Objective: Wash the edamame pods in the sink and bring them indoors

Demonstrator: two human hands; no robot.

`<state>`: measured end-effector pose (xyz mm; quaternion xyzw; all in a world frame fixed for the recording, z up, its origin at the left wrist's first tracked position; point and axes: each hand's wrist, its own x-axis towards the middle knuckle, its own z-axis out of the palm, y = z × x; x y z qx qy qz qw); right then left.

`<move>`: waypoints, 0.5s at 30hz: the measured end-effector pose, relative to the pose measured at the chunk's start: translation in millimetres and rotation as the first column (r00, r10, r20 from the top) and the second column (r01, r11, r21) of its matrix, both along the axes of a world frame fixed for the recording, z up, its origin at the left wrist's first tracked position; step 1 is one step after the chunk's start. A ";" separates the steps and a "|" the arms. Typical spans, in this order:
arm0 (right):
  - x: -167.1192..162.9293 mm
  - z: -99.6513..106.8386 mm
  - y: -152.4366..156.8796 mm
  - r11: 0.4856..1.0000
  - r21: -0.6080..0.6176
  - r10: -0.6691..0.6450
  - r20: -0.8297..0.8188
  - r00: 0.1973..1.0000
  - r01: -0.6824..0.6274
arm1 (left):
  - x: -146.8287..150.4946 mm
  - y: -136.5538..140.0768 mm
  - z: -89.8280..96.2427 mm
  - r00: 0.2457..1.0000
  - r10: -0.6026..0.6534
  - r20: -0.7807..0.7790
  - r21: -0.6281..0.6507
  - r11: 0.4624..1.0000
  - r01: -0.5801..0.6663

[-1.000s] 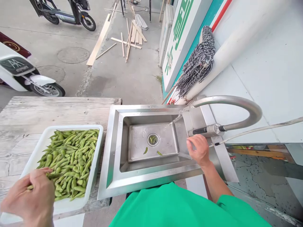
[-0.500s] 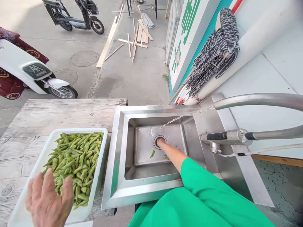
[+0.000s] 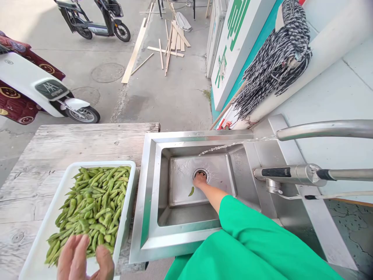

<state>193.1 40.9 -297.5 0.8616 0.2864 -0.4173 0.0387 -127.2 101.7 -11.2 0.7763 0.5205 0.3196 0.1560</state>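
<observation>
My right hand (image 3: 200,179) reaches down to the drain (image 3: 205,173) of the steel sink (image 3: 186,163). Its fingertips are at the drain hole, and what they hold, if anything, is hidden. One green soybean pod (image 3: 191,191) lies on the sink floor just below that hand. Over the near end of a white plastic tray (image 3: 71,166), my left hand (image 3: 87,258) is held with its fingers apart and nothing visible in them. A heap of green soybean pods (image 3: 96,202) fills much of the tray.
Water (image 3: 221,147) runs in an arc from the curved faucet (image 3: 320,129) into the sink. The tray stands on a wooden table (image 3: 87,140) left of the sink. A mop (image 3: 274,58) leans by the wall pipe. Scooters and wood strips are beyond.
My right hand has drawn back a little from the drain, showing more of it. My left hand has moved down and right over the tray. A second pod beside my arm is out of sight.
</observation>
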 end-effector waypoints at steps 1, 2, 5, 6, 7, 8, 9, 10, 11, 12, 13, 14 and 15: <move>3.8 -1.8 -2.2 0.999 0.014 0.032 -0.003 0.999 -0.032 | 7.5 -2.0 -1.5 0.997 -0.060 -0.041 0.096 0.993 0.063; 7.8 -3.3 -4.2 0.997 0.031 0.065 -0.008 0.998 -0.065 | 16.5 -4.0 -2.8 0.989 -0.122 -0.085 0.168 0.977 0.135; 18.7 -4.8 -8.2 0.985 0.079 0.155 -0.028 0.988 -0.152 | 47.4 -8.7 -5.1 0.943 -0.305 -0.132 0.138 0.937 0.322; 21.2 -4.5 -8.6 0.980 0.095 0.176 -0.031 0.984 -0.172 | 57.7 -9.5 -5.7 0.927 -0.352 -0.129 0.094 0.926 0.365; 22.9 -3.9 -8.6 0.976 0.112 0.191 -0.031 0.981 -0.186 | 67.3 -10.0 -6.4 0.911 -0.393 -0.128 0.056 0.914 0.402; 23.8 -3.1 -8.4 0.972 0.132 0.200 -0.028 0.979 -0.194 | 76.2 -10.2 -7.3 0.894 -0.429 -0.127 0.028 0.900 0.436; 23.9 -2.1 -8.3 0.969 0.153 0.202 -0.022 0.979 -0.196 | 84.1 -10.1 -8.6 0.878 -0.462 -0.125 0.001 0.885 0.466; 23.4 -1.0 -8.6 0.965 0.176 0.198 -0.014 0.980 -0.192 | 91.2 -10.0 -10.2 0.862 -0.492 -0.117 -0.026 0.870 0.493; 22.8 0.1 -9.2 0.962 0.202 0.188 -0.007 0.982 -0.182 | 97.5 -10.1 -12.2 0.846 -0.523 -0.102 -0.059 0.852 0.519; 22.2 1.5 -10.3 0.959 0.231 0.172 -0.002 0.985 -0.167 | 103.3 -10.4 -14.7 0.832 -0.550 -0.078 -0.103 0.834 0.542; 21.9 3.1 -11.8 0.954 0.261 0.152 0.000 0.988 -0.147 | 108.7 -11.0 -17.6 0.821 -0.569 -0.042 -0.159 0.815 0.557; 22.1 5.1 -13.8 0.949 0.293 0.127 0.000 0.992 -0.121 | 113.9 -12.0 -20.9 0.821 -0.571 0.008 -0.230 0.798 0.557; 22.9 7.6 -16.2 0.941 0.327 0.097 -0.001 0.995 -0.091 | 119.1 -13.3 -24.5 0.831 -0.552 0.071 -0.316 0.777 0.544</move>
